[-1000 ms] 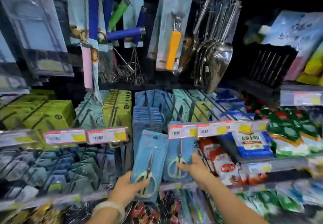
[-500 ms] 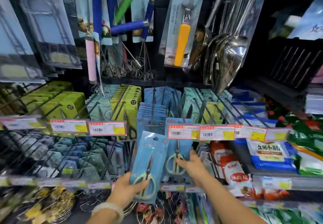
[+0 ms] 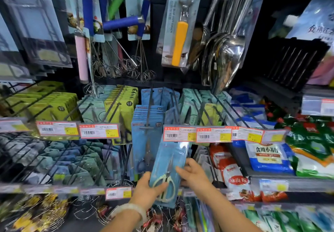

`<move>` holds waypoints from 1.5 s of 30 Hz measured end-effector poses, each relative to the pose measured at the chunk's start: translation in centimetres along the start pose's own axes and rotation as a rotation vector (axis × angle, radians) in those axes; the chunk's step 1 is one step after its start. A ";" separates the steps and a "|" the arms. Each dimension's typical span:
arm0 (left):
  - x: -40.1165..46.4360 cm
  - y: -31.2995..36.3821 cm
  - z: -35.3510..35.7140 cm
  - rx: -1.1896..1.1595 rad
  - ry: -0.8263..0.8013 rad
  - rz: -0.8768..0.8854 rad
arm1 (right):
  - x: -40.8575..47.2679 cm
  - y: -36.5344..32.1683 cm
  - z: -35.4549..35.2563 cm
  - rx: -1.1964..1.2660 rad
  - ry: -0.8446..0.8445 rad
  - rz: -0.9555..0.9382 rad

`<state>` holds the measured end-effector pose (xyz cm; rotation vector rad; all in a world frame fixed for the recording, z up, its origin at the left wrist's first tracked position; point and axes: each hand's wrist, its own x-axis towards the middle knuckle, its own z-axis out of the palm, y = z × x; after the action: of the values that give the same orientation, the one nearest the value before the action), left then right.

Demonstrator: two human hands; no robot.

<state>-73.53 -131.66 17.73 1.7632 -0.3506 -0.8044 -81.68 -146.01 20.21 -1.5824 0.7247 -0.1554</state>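
Observation:
A blue carded pack of scissors (image 3: 169, 161) with pale handles tilts in front of a store peg rack, its top just under the red price tags (image 3: 179, 134). My left hand (image 3: 147, 192) grips the pack's lower left edge, thumb across the handles. My right hand (image 3: 193, 174) holds the pack's right edge, fingers curled onto its face. More blue scissor packs (image 3: 146, 132) hang on a peg just to the left.
Whisks (image 3: 126, 65) and steel scoops (image 3: 226, 54) hang above. Green and teal carded packs (image 3: 54, 105) fill pegs at left. Bagged goods (image 3: 269, 157) lie on shelves at right. Wire items (image 3: 85, 211) hang below.
The pack in my left hand has moved right, under the price tags. My right hand left the hanging pack and now holds this pack's right edge. The camera moved closer.

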 end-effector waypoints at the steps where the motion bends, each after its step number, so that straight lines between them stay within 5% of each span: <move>1: 0.0 0.1 0.6 0.009 0.006 0.022 | 0.1 0.2 -0.3 0.012 0.058 -0.014; 5: 0.6 1.0 2.0 0.127 0.078 0.114 | 0.5 -0.7 -1.3 0.016 0.116 -0.125; 14: 1.5 2.6 2.5 0.010 0.102 0.189 | 1.9 -2.2 -1.4 -0.168 0.208 -0.276; 21: 2.9 2.1 2.5 -0.015 0.121 0.127 | 3.4 -1.3 -1.2 -0.215 0.240 -0.229; 30: 5.1 1.8 0.8 0.332 0.106 -0.029 | 7.5 -1.4 -0.9 -0.523 0.295 -0.028; 35: 2.3 -2.6 -6.5 0.638 0.267 -0.160 | 6.2 1.1 7.4 -0.884 -0.123 0.092; 41: -4.3 -5.0 -21.0 1.001 0.547 -0.230 | 2.0 -2.4 25.7 -1.029 -0.495 -0.354; 45: -10.6 -7.5 -31.1 0.995 0.686 -0.361 | -1.2 -6.3 37.5 -1.095 -0.644 -0.598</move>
<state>-61.49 -100.21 19.27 2.9550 0.0743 -0.1786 -61.52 -113.76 20.20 -2.6643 -0.2876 0.3803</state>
